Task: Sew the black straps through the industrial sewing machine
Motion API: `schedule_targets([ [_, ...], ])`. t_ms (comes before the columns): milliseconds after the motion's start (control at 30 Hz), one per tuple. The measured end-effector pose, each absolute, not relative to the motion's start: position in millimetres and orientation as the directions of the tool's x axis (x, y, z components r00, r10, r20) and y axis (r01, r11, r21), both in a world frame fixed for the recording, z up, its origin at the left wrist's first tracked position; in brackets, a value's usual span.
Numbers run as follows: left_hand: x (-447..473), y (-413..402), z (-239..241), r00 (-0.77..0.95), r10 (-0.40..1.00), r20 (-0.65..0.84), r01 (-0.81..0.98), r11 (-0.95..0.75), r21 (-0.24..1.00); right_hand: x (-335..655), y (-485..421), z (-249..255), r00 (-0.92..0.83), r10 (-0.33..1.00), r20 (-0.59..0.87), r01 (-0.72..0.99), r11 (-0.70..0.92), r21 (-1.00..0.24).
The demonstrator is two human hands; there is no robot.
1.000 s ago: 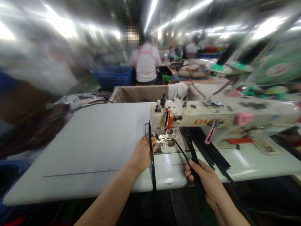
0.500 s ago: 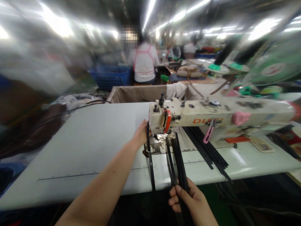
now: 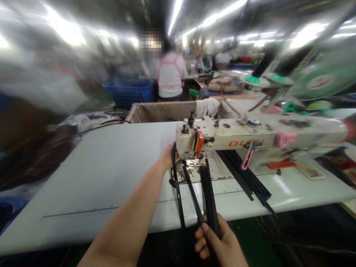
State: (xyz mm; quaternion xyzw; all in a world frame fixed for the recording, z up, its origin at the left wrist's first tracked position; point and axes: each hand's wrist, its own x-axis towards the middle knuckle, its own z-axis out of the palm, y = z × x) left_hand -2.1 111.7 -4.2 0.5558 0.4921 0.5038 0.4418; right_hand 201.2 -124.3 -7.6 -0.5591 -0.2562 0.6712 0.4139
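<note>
My right hand (image 3: 213, 239) is closed on several narrow black strips at the front edge of the table. One black strip (image 3: 193, 194) is pinched under the thumb and runs up to the needle area of the sewing machine (image 3: 219, 137). A bundle of strips (image 3: 210, 200) lies just to its right, its lower part in the same hand. My left hand (image 3: 168, 155) reaches to the left side of the machine head, its fingers mostly hidden behind it. Another black strip (image 3: 178, 202) loops beside that hand and hangs over the table edge.
More black strips (image 3: 247, 176) lie under the machine arm. Pink thread snips (image 3: 247, 157) hang on the machine's front. Behind the white table (image 3: 97, 167) stands a fabric-lined bin (image 3: 158, 110). A person in a white top (image 3: 170, 76) sits farther back, near a blue crate (image 3: 130, 91).
The pinched strip's upper end has shifted left, away from the bundle, and my right hand has moved slightly left and down. My left hand stays beside the machine head.
</note>
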Motion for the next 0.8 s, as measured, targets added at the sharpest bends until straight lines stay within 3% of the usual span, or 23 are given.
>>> schedule_targets([
  [100, 2.0, 107.2, 0.9, -0.021, 0.99, 0.139, 0.107, -0.136, 0.985, 193.0, -123.3, -12.5, -0.001, 0.84, -0.543, -0.301, -0.518, -0.801],
  [300, 12.8, 107.1, -0.3, -0.067, 0.997, -0.041, -0.251, 0.023, 0.968, 189.3, -123.1, 1.1, -0.014, 0.849, -0.529, -0.333, -0.503, -0.798],
  [533, 23.8, 116.9, -12.1, -0.034, 0.994, -0.108, -0.422, 0.084, 0.903, 185.5, -120.4, 4.1, -0.013, 0.848, -0.529, -0.325, -0.504, -0.8],
  [800, 21.2, 109.7, -1.8, -0.062, 0.991, -0.118, -0.386, 0.085, 0.919, 181.4, -120.4, 4.2, 0.032, 0.85, -0.526, -0.342, -0.485, -0.805],
])
